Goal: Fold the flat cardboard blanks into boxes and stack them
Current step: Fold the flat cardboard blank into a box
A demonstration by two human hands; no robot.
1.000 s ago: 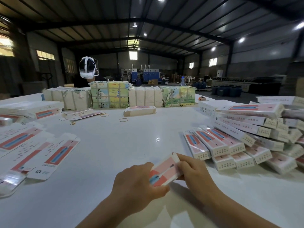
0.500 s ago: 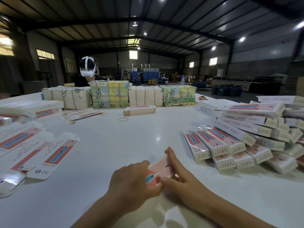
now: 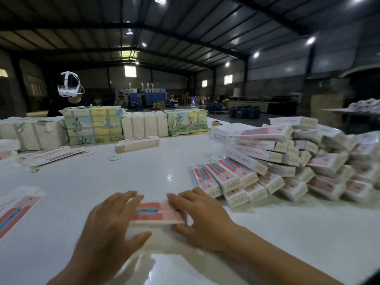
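Workpiece: one pink-and-white cardboard carton with a blue stripe [image 3: 157, 212], lying flat on the tabletop between both hands.
Left grip: left hand [image 3: 109, 223] with fingers spread over the carton's left end, pressing down, not closed around it.
Right grip: right hand [image 3: 200, 214] with fingers arched over the right end, thumb low at the near edge (whether it pinches the edge cannot be told).
Handling: judged light thin board, stiff along its creases, easily crushed; hold by the short ends, not the broad printed face.
Surface: glossy white tabletop [image 3: 144, 175], likely slippery under board.
Right of grip: heap of folded pink-and-white boxes [image 3: 273, 161], near.
Left of grip: flat unfolded blanks [image 3: 16, 210], well apart.
Beyond grip: yellow rubber bands [image 3: 114, 158], paper-wrapped bundles [image 3: 92, 124].
Room: dim steel-roofed warehouse.
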